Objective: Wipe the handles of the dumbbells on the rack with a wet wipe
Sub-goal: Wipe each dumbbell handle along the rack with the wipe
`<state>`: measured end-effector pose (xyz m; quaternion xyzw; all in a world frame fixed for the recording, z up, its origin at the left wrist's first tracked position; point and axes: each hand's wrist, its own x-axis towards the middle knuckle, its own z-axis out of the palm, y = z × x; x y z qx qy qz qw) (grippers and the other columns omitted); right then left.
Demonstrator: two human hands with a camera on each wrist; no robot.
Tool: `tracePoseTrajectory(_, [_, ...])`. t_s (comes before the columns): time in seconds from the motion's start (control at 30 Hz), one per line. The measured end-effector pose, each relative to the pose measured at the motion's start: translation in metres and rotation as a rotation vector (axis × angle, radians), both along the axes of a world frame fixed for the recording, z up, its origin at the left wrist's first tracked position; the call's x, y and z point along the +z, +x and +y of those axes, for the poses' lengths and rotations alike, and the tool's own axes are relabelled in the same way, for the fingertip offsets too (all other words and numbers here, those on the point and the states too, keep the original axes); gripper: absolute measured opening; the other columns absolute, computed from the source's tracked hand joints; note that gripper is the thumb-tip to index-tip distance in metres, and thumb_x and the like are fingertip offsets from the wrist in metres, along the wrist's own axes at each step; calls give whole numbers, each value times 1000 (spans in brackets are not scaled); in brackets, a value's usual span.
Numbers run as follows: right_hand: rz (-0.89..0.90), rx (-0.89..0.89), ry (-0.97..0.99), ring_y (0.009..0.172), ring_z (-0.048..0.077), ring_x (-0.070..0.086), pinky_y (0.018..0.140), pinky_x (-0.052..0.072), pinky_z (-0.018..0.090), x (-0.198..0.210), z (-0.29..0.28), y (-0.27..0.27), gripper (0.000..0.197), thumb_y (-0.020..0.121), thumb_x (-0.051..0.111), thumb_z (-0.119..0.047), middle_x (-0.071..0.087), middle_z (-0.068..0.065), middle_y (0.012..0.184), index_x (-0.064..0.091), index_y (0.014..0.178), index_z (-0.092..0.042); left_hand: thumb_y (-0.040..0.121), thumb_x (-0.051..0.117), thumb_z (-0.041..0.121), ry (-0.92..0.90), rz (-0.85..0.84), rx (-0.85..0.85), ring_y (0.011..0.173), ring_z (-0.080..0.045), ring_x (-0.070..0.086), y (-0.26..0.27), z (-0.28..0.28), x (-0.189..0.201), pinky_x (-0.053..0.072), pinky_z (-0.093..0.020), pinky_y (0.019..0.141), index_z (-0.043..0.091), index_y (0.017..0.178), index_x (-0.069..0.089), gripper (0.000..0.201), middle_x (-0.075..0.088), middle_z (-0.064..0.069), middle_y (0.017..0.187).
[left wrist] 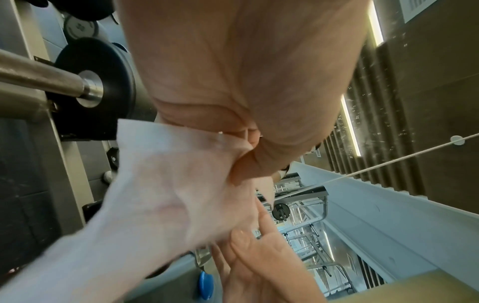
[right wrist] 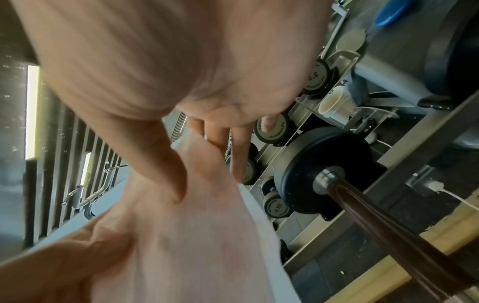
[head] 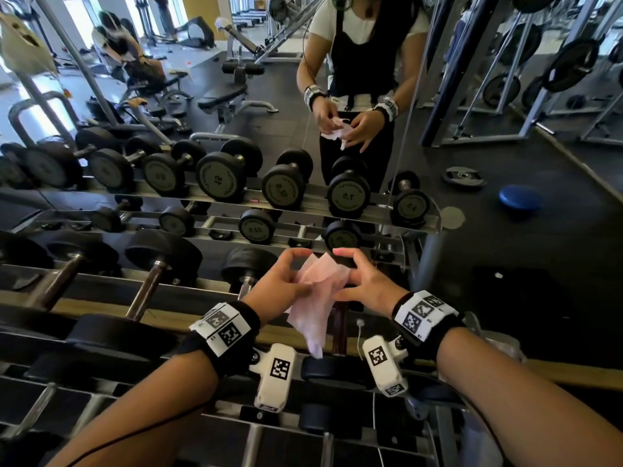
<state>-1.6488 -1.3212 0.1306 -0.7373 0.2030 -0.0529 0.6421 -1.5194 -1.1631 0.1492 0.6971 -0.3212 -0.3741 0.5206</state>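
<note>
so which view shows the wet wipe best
The head view: the whole wet wipe hangs between the left hand and right hand, above the rack. The left wrist view shows it close but blurred and cut off; the right wrist view shows only a blurred part beside the fingers.

**Daylight behind, blur up close**

In your head view, daylight floods through the tall windows (head: pixel 77 15) at the upper left and blows them out to white, while the black rubber floor (head: pixel 539 264) at the right stays dim. Straight rack rails bow near the edges from the wide lens. In your left wrist view, the palm of your left hand (left wrist: pixel 233 71) fills the top, soft and out of focus, and narrow ceiling light strips (left wrist: pixel 350 127) glare. In your right wrist view, your right hand (right wrist: pixel 155 61) is smeared with motion blur, and the thin pale pink wet wipe (right wrist: pixel 207 235) glows backlit.
</note>
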Motion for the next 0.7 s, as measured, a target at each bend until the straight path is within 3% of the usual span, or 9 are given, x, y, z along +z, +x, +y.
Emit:
tracePoseTrajectory(0.13, [-65,-81,37,85,23,67,80,57,32,2,-2,1,69,80,71,10,69,22,93,42,136,-17,86,67,-2,-3,-46,179,106,-24,63,15,3,-8,55,-39,88,32,135,37,67,64,-7,112])
tracePoseTrajectory(0.27, [-116,-54,-63,79,32,63,81,55,47,10,0,1,61,80,73,5,62,27,85,53,127,-30,86,71,7,-24,-94,325,110,-27,60,19,5,-24,52,-52,95,32,112,51,40,59,-3,118])
tracePoseTrajectory(0.33, [-107,-46,-129,84,37,67,82,56,48,16,1,2,53,81,74,0,66,27,92,59,122,-29,90,68,18,-58,-171,280,114,-24,58,15,3,-28,50,-44,98,35,97,60,20,58,1,118])
tracePoseTrajectory(0.4, [-101,-60,-159,89,32,69,83,58,47,20,2,5,47,80,76,-5,70,20,94,62,120,-27,87,72,32,-84,-220,207,124,-11,52,11,3,-29,42,-32,104,41,90,66,11,53,9,128])
tracePoseTrajectory(0.43, [-98,-68,-167,90,28,70,84,58,45,22,2,6,46,80,77,-7,72,16,94,63,119,-26,82,76,38,-81,-267,171,127,-4,46,10,3,-29,37,-27,106,44,92,68,13,49,12,134])
tracePoseTrajectory(0.5, [-89,-85,-191,89,22,71,84,59,40,25,2,8,45,79,78,-9,73,9,94,63,118,-25,73,83,43,-30,-377,108,128,-1,40,7,2,-31,31,-27,106,45,95,70,26,46,13,138])
tracePoseTrajectory(0.6, [-72,-100,-218,90,21,70,82,58,35,27,-2,10,44,80,77,-9,74,6,93,62,118,-25,77,82,35,17,-338,44,109,-7,59,-1,-3,-31,45,-32,98,32,92,74,17,66,10,116])
tracePoseTrajectory(0.7, [-54,-138,-267,90,28,68,81,56,37,24,-7,10,43,79,78,-13,71,12,96,62,116,-26,83,79,25,-34,-182,39,88,-24,69,-7,-7,-34,57,-40,85,20,89,75,9,74,-5,88])
